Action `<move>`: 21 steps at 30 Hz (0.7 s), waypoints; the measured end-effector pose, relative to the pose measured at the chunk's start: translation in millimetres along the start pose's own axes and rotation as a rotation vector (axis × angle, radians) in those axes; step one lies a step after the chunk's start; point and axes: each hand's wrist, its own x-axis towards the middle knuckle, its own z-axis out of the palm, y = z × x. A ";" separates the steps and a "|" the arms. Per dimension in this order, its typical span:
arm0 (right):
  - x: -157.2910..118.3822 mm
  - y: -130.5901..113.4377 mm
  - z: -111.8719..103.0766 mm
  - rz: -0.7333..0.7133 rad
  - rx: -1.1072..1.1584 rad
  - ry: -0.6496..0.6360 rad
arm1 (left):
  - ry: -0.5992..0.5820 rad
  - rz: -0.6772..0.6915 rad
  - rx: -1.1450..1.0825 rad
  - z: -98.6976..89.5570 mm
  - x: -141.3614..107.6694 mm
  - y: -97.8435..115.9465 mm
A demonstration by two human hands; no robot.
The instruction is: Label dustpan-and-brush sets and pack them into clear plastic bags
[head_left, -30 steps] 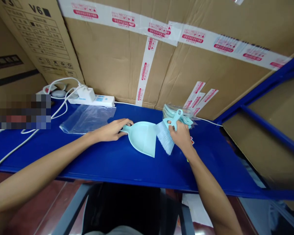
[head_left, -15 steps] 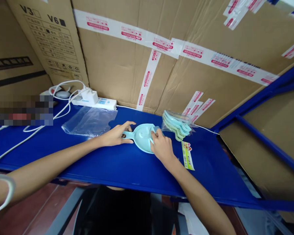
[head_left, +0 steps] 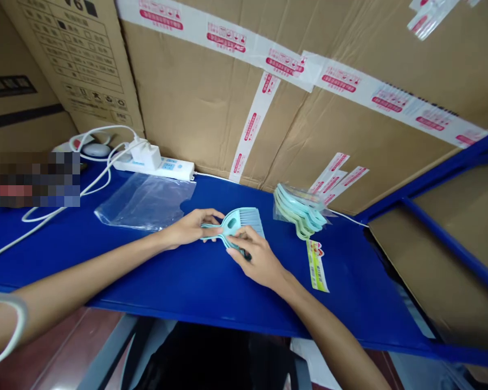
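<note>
Taped cardboard (head_left: 203,108) fills the top; a blue desk (head_left: 183,290) spans the middle, with a blue bar (head_left: 451,244) at right. Lower left: reddish tiled floor (head_left: 65,352), grey chair arm (head_left: 108,352).

From here, I see pale turquoise on the brush (head_left: 246,219) between the fingers (head_left: 241,239), solid blue on the table (head_left: 211,284) beneath them, and red-printed white tape (head_left: 250,130) across brown cardboard (head_left: 195,103) beyond them.

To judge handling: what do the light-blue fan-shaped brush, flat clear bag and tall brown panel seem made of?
Light-blue fan-shaped brush: probably satin plastic, by its even colour; bristles look synthetic.
Flat clear bag: thin glossy plastic film, see-through and wrinkled.
Tall brown panel: likely matte cardboard, by its creases.
</note>
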 end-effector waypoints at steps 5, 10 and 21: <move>-12.5 20.8 -18.1 0.172 -0.117 0.339 | 0.118 -0.073 -0.159 -3.3 -2.1 8.0; -13.6 30.6 -29.4 0.384 -0.086 0.384 | 0.253 -0.007 -0.130 -4.4 0.9 5.3; -81.6 95.6 -128.7 0.872 -0.694 0.026 | 0.391 0.451 0.643 1.0 -7.5 2.9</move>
